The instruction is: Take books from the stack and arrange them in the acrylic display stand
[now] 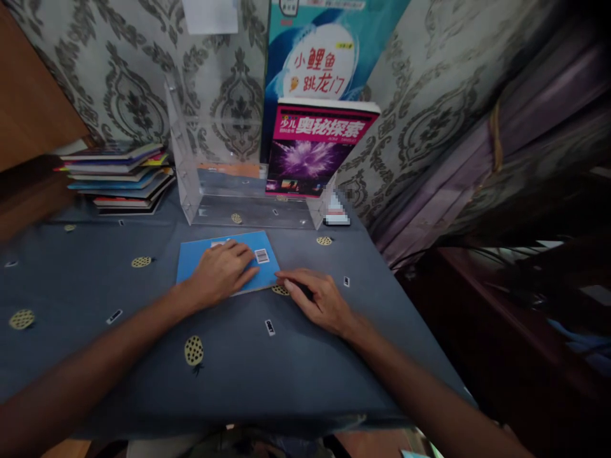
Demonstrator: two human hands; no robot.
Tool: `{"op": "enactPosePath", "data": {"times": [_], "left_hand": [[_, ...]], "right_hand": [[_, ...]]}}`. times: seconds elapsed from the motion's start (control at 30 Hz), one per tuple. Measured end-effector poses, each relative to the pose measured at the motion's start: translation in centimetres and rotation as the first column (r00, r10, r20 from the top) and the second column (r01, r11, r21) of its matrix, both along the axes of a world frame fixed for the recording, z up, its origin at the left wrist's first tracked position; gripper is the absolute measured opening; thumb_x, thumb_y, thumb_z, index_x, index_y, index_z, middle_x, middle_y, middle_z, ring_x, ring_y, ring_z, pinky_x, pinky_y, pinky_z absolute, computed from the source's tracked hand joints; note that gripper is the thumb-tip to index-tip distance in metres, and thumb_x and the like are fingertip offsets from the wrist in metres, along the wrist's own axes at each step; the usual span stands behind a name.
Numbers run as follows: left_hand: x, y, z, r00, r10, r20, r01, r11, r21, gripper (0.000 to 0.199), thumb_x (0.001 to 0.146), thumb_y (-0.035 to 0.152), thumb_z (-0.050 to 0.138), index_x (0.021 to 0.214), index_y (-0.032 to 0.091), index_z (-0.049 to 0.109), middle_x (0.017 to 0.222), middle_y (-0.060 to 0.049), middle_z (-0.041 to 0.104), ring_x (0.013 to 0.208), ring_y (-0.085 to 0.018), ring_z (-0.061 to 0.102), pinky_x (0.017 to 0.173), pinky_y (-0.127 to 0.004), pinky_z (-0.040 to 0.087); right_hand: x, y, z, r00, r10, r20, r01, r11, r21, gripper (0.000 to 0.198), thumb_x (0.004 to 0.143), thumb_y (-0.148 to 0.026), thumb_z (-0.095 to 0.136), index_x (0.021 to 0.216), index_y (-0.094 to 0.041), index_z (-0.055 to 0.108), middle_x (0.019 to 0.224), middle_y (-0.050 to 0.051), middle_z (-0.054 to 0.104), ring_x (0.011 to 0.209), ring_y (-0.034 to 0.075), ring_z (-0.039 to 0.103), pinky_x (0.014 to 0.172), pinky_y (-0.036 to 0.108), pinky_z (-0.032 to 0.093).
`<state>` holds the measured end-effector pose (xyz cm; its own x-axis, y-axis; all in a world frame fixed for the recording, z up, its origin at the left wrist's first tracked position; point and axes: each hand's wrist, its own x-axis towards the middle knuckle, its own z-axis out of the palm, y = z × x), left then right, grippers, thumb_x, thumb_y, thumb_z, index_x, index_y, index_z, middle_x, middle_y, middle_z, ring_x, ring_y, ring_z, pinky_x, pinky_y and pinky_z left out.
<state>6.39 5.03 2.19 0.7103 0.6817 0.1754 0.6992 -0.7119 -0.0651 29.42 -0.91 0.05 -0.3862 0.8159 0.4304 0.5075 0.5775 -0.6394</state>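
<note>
A thin blue book (264,245) lies flat on the patterned tablecloth, its barcode label facing up. Across its middle rests my left hand (222,270), palm down with the fingers stretched out and slightly bent. My right hand (322,296) is at the book's near right corner, where thumb and forefinger come together on the edge. Its other fingers are curled under and partly hidden. Behind the book stands a clear acrylic rack (184,152), with a magenta-topped book (315,149) upright at its right side and a taller teal book (305,57) behind that one.
A stack of books (121,178) sits at the back left of the table (143,356). Beside the rack's right foot is a small item (337,211), partly blurred out. Patterned wallpaper rises behind, and a purple curtain (458,133) hangs beyond the table's right edge.
</note>
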Motion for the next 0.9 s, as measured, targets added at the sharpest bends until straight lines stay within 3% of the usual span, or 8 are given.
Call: {"op": "enactPosePath", "data": {"times": [0.1,0.2,0.33,0.47,0.7,0.8,0.9], "left_hand": [[-1.8,1.9,0.3,0.987,0.160,-0.023,-0.161,0.986,-0.040,0.029,0.100,0.038,0.055,0.117,0.017,0.066,0.120,-0.011,0.067,0.111,-0.028,0.061,0.088,-0.038,0.050],[-2.9,2.9,0.7,0.971,0.234,-0.045,-0.237,0.966,-0.099,0.039,0.100,0.046,0.052,0.129,0.020,0.060,0.124,-0.010,0.066,0.112,-0.028,0.062,0.083,-0.035,0.050],[-3.0,2.8,1.2,0.946,0.304,-0.112,-0.313,0.948,-0.065,0.041,0.100,0.051,0.051,0.123,0.019,0.062,0.112,-0.011,0.071,0.104,-0.029,0.066,0.074,-0.031,0.049],[-2.7,2.4,1.6,0.908,0.388,-0.158,-0.399,0.916,-0.043,0.042,0.100,0.051,0.050,0.120,0.016,0.064,0.101,-0.012,0.075,0.087,-0.028,0.071,0.068,-0.031,0.047],[-2.9,2.7,1.2,0.901,0.420,-0.109,-0.425,0.905,-0.028,0.034,0.101,0.042,0.048,0.106,0.015,0.069,0.091,-0.013,0.075,0.081,-0.029,0.071,0.067,-0.035,0.049],[-3.2,3.2,0.2,0.934,0.357,-0.020,-0.356,0.934,0.035,0.028,0.100,0.032,0.048,0.100,0.015,0.070,0.105,-0.015,0.072,0.101,-0.030,0.068,0.076,-0.038,0.053],[-3.6,4.1,-1.7,0.968,0.231,0.100,-0.237,0.971,0.046,0.029,0.099,0.022,0.045,0.116,0.013,0.067,0.128,-0.015,0.067,0.120,-0.027,0.062,0.095,-0.041,0.053]], "right_hand": [[0.0,-0.3,0.2,1.000,0.012,0.013,-0.012,1.000,-0.007,0.030,0.099,-0.027,0.048,0.117,-0.022,0.072,0.099,0.006,0.078,0.089,0.020,0.074,0.083,0.034,0.058],[0.1,-0.5,0.1,0.999,0.001,0.045,0.000,1.000,-0.015,0.030,0.099,-0.026,0.048,0.120,-0.020,0.070,0.101,0.008,0.078,0.090,0.021,0.074,0.083,0.034,0.058],[0.2,0.7,-0.7,0.994,-0.039,0.098,0.039,0.999,-0.001,0.032,0.099,-0.028,0.047,0.122,-0.020,0.068,0.113,0.011,0.075,0.105,0.024,0.071,0.093,0.040,0.057],[0.2,4.2,-1.4,0.989,-0.036,0.143,0.036,0.999,0.003,0.035,0.099,-0.030,0.047,0.128,-0.022,0.064,0.135,0.012,0.066,0.127,0.027,0.060,0.107,0.050,0.049],[-0.5,9.3,-2.0,0.978,-0.057,0.202,0.062,0.998,-0.020,0.040,0.099,-0.034,0.045,0.132,-0.018,0.061,0.135,0.015,0.066,0.127,0.028,0.061,0.109,0.053,0.046],[-1.1,9.3,-2.1,0.969,-0.085,0.230,0.083,0.996,0.019,0.041,0.098,-0.032,0.045,0.130,-0.012,0.062,0.135,0.019,0.064,0.129,0.030,0.059,0.109,0.054,0.045],[-2.5,8.6,-2.0,0.945,-0.142,0.296,0.119,0.988,0.095,0.040,0.099,-0.031,0.045,0.127,-0.011,0.065,0.138,0.020,0.062,0.136,0.031,0.052,0.115,0.055,0.039]]}}
